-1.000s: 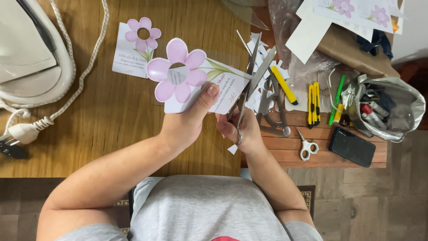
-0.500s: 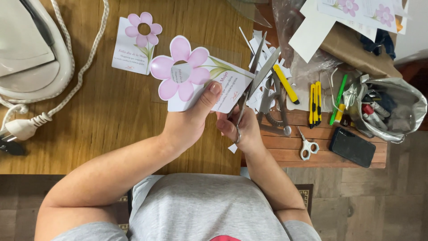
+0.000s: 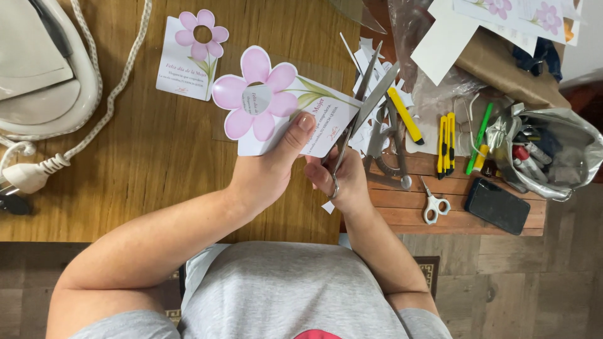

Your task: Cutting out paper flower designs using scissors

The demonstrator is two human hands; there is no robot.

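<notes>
The person's left hand (image 3: 267,172) is closed on a white paper card printed with a pink flower (image 3: 276,103), the thumb pressed flat on its face and the other fingers hidden behind it, so the card is held up just above the wooden bench (image 3: 157,150), near the middle of the bench's top; the flower has a round centre and a green stem running toward the card's right end. The right hand (image 3: 342,179) is curled through the loops of long steel scissors (image 3: 361,110); its fingers are closed on the handles, while the blades stand a little apart, pointing away from the person, with the card's right edge just at them. How far the paper sits between the blades I cannot tell.

Toward the bench's far edge, left of the held card, lies a second white card with a smaller pink flower (image 3: 191,56), flat on the wood and well apart from the hands. At the left edge sits a pale cream bag with a rope cord (image 3: 44,75). Behind the scissors, white paper scraps (image 3: 370,63) are scattered; beside them lie a yellow utility knife (image 3: 405,116), two yellow-and-black cutters (image 3: 446,144) and a green marker (image 3: 478,138). Small white-handled scissors (image 3: 432,204) and a black phone (image 3: 497,206) rest near the bench's front right corner; a crumpled silver pouch of pens (image 3: 546,154) sits at its right edge.
</notes>
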